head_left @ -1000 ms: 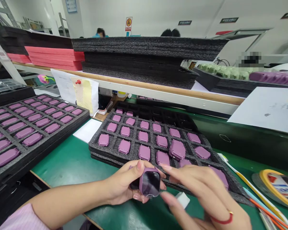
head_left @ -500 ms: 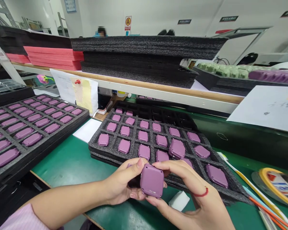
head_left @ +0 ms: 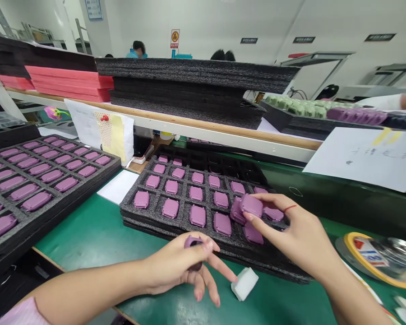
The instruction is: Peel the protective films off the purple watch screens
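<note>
My right hand (head_left: 292, 230) pinches a purple watch case (head_left: 252, 206) between thumb and finger, above the black foam tray (head_left: 186, 231). Right behind and below that case sits another purple watch case (head_left: 237, 211) in the tray, standing proud of the slots. Over the green bench in front of the tray, my left hand (head_left: 186, 266) keeps a dark purple piece (head_left: 193, 243), perhaps another watch case, tucked against the palm under the thumb. Its other fingers are spread apart. A white block (head_left: 245, 284) lies on the bench just beyond the left fingertips.
Another foam tray (head_left: 67, 198) full of purple cases stands at the left. A roll of yellow tape (head_left: 372, 259) lies at the right. Above runs a shelf (head_left: 203, 129) bearing stacked black foam (head_left: 189, 74) and pink foam (head_left: 67, 83). A co-worker's sleeve (head_left: 385, 103) shows at the far right.
Half a second ago both hands held a watch case together near the bench front. My right hand has carried it up and right over the tray; my left hand has let go of it.
</note>
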`<state>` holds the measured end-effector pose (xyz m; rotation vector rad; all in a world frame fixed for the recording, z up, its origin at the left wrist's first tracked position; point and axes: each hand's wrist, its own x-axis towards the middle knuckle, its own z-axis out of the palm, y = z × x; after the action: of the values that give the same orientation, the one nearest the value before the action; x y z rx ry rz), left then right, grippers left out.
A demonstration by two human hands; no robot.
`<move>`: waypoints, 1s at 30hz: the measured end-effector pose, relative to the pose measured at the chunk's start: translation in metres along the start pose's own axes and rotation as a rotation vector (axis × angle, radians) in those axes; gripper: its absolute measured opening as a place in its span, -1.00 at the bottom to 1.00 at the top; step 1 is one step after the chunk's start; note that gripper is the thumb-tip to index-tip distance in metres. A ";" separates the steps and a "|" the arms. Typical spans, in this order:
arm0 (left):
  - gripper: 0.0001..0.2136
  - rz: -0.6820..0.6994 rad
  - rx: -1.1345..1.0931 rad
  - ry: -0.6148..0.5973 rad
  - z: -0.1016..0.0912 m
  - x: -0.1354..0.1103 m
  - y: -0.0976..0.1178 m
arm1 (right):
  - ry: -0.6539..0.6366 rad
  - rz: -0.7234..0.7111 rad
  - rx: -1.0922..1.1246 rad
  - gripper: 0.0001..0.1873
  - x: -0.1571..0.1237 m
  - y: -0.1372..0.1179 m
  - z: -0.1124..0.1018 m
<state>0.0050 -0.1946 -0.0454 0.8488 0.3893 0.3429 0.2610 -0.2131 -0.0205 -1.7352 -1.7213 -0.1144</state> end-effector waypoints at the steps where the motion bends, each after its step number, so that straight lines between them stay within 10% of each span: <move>1: -0.49 0.002 -0.008 -0.038 -0.001 0.001 0.000 | -0.030 -0.005 0.008 -0.56 0.001 0.004 0.002; 16: -0.25 0.067 0.243 0.265 0.002 -0.003 -0.002 | -0.164 -0.507 0.324 -0.77 -0.038 -0.090 0.012; 30: -0.46 0.185 -0.112 0.064 0.001 0.000 0.000 | -0.031 -0.475 0.439 -0.90 -0.035 -0.093 0.009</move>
<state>0.0051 -0.1957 -0.0451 0.7674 0.3488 0.5597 0.1685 -0.2485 -0.0082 -1.0030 -1.9745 0.0789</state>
